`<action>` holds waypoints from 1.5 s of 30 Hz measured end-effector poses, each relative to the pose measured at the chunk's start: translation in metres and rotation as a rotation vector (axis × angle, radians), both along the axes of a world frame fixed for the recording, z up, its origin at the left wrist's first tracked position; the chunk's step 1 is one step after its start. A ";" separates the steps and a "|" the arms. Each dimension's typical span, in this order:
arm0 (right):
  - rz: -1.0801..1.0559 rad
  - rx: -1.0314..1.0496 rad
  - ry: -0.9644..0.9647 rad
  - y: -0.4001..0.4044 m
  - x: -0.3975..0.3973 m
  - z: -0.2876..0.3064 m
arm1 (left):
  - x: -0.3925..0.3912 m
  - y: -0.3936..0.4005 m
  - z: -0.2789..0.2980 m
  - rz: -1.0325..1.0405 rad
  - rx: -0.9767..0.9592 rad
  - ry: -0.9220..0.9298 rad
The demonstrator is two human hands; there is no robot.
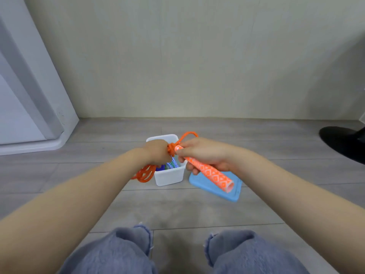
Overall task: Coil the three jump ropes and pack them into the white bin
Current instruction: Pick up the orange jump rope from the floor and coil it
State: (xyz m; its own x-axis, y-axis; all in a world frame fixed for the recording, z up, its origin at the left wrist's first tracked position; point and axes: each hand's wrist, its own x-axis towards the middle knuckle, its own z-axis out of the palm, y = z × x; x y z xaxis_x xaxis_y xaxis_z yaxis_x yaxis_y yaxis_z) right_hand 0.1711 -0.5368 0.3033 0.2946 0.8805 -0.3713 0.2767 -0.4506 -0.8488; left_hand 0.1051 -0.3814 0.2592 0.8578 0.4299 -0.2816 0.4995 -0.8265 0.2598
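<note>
A white bin (169, 177) stands on the floor in front of me, with blue and green patterned jump ropes (172, 165) inside it. Above the bin my left hand (157, 150) grips the coiled orange rope (145, 173), whose loops hang below my wrist beside the bin's left wall. My right hand (205, 154) holds the orange handle with a white diamond pattern (212, 173), which points down to the right. Orange cord is wound in a knot between both hands, and one loop (188, 134) sticks up behind them.
A light blue lid (233, 192) lies flat on the floor right of the bin. My knees in jeans (130, 252) are at the bottom. A white door frame (39, 123) is at the left, a black chair base (343, 141) at the right, a wall behind.
</note>
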 end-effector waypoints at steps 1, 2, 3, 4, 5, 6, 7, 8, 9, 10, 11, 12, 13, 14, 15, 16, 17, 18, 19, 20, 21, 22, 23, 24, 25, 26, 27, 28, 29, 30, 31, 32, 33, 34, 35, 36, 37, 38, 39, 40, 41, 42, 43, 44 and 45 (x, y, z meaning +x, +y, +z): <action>-0.028 0.057 0.121 -0.005 -0.002 -0.010 | -0.001 0.005 -0.003 0.075 -0.179 -0.092; -0.043 0.092 0.155 -0.007 -0.002 -0.020 | -0.002 0.007 -0.006 0.132 -0.380 -0.191; -0.045 0.110 0.130 -0.009 -0.002 -0.028 | -0.002 0.005 -0.006 0.170 -0.573 -0.279; -0.046 0.119 0.081 -0.009 -0.002 -0.032 | -0.002 0.001 -0.004 0.196 -0.742 -0.351; -0.056 0.128 0.059 -0.009 0.000 -0.034 | -0.001 -0.004 -0.001 0.219 -0.874 -0.401; -0.073 0.142 0.054 -0.008 0.002 -0.035 | 0.000 -0.007 0.002 0.233 -0.964 -0.441; -0.095 0.152 0.053 -0.008 0.004 -0.033 | -0.001 -0.009 0.005 0.241 -1.022 -0.479; -0.130 0.154 0.044 -0.008 0.005 -0.031 | -0.001 -0.009 0.007 0.249 -1.060 -0.512; -0.165 0.161 0.035 -0.008 0.004 -0.030 | -0.002 -0.007 0.008 0.262 -1.094 -0.538; -0.195 0.180 0.036 -0.008 0.003 -0.031 | -0.004 -0.005 0.008 0.272 -1.128 -0.551; -0.217 0.208 0.047 -0.007 0.001 -0.034 | -0.006 -0.004 0.008 0.265 -1.149 -0.554; -0.226 0.234 0.055 -0.007 -0.001 -0.037 | -0.008 -0.003 0.008 0.252 -1.166 -0.551; -0.233 0.250 0.046 -0.007 -0.002 -0.040 | -0.010 -0.003 0.006 0.233 -1.176 -0.541; -0.242 0.262 0.023 -0.008 -0.002 -0.043 | -0.011 -0.002 0.004 0.217 -1.193 -0.531; -0.256 0.273 -0.006 -0.007 -0.001 -0.045 | -0.013 -0.001 0.003 0.205 -1.222 -0.525; -0.274 0.287 -0.033 -0.007 0.001 -0.049 | -0.014 -0.001 0.003 0.204 -1.264 -0.530; -0.289 0.299 -0.058 -0.006 0.003 -0.050 | -0.015 -0.001 0.002 0.219 -1.303 -0.549; -0.296 0.307 -0.082 -0.005 0.005 -0.051 | -0.014 0.000 0.001 0.241 -1.329 -0.577; -0.302 0.317 -0.104 -0.004 0.006 -0.051 | -0.013 -0.002 0.001 0.261 -1.343 -0.610; -0.306 0.327 -0.121 -0.003 0.007 -0.052 | -0.012 -0.004 0.000 0.279 -1.351 -0.639; -0.309 0.339 -0.140 -0.002 0.007 -0.052 | -0.011 -0.006 0.000 0.289 -1.360 -0.665; -0.315 0.344 -0.171 -0.001 0.008 -0.053 | -0.009 -0.008 0.000 0.294 -1.372 -0.689; -0.326 0.338 -0.209 -0.001 0.009 -0.053 | -0.008 -0.010 0.000 0.292 -1.390 -0.707; -0.340 0.331 -0.234 -0.001 0.009 -0.054 | -0.007 -0.012 0.000 0.290 -1.420 -0.719; -0.358 0.334 -0.226 -0.001 0.009 -0.053 | -0.007 -0.014 0.001 0.290 -1.463 -0.724; -0.381 0.347 -0.174 -0.001 0.009 -0.053 | -0.007 -0.017 0.002 0.287 -1.507 -0.724; -0.395 0.367 -0.117 -0.002 0.007 -0.052 | -0.007 -0.020 0.004 0.281 -1.536 -0.727; -0.390 0.390 -0.079 -0.003 0.006 -0.050 | -0.006 -0.022 0.006 0.275 -1.539 -0.739; -0.363 0.411 -0.058 -0.005 0.004 -0.048 | -0.005 -0.024 0.006 0.271 -1.515 -0.757; -0.331 0.417 -0.047 -0.006 0.003 -0.049 | -0.003 -0.025 0.006 0.270 -1.478 -0.778; -0.306 0.416 -0.041 -0.006 0.003 -0.050 | -0.002 -0.026 0.006 0.268 -1.447 -0.795; -0.291 0.408 -0.050 -0.006 0.004 -0.053 | -0.001 -0.027 0.006 0.269 -1.428 -0.808; -0.286 0.397 -0.064 -0.006 0.005 -0.056 | 0.001 -0.028 0.006 0.269 -1.416 -0.814; -0.295 0.388 -0.074 -0.005 0.006 -0.058 | 0.001 -0.029 0.005 0.266 -1.404 -0.817; -0.315 0.390 -0.076 -0.004 0.006 -0.059 | 0.002 -0.029 0.005 0.260 -1.391 -0.821; -0.340 0.397 -0.073 -0.004 0.008 -0.059 | 0.001 -0.029 0.004 0.248 -1.380 -0.819; -0.368 0.409 -0.074 -0.004 0.009 -0.060 | 0.001 -0.028 0.004 0.226 -1.380 -0.810; -0.390 0.420 -0.090 -0.004 0.011 -0.060 | -0.001 -0.028 0.003 0.196 -1.388 -0.796; -0.406 0.437 -0.110 -0.004 0.013 -0.061 | -0.002 -0.027 0.003 0.169 -1.401 -0.780; -0.417 0.454 -0.129 -0.004 0.014 -0.061 | -0.003 -0.026 0.004 0.149 -1.410 -0.766; -0.420 0.476 -0.140 -0.004 0.014 -0.061 | -0.004 -0.025 0.004 0.137 -1.416 -0.759; -0.416 0.503 -0.133 -0.004 0.013 -0.060 | -0.005 -0.024 0.004 0.132 -1.421 -0.756; -0.409 0.539 -0.114 -0.005 0.013 -0.061 | -0.004 -0.023 0.005 0.128 -1.428 -0.757; -0.401 0.574 -0.093 -0.005 0.012 -0.059 | -0.004 -0.023 0.005 0.131 -1.429 -0.760; -0.395 0.600 -0.079 -0.006 0.012 -0.059 | -0.004 -0.022 0.005 0.137 -1.424 -0.767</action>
State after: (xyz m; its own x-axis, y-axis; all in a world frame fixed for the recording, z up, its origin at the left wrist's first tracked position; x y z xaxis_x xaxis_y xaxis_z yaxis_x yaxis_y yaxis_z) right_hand 0.1827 -0.5427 0.2444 0.6391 0.7482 0.1784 0.2598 0.0083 -0.9656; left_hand 0.1013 -0.4036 0.2638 0.9559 0.2902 -0.0442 -0.0553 0.3258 0.9438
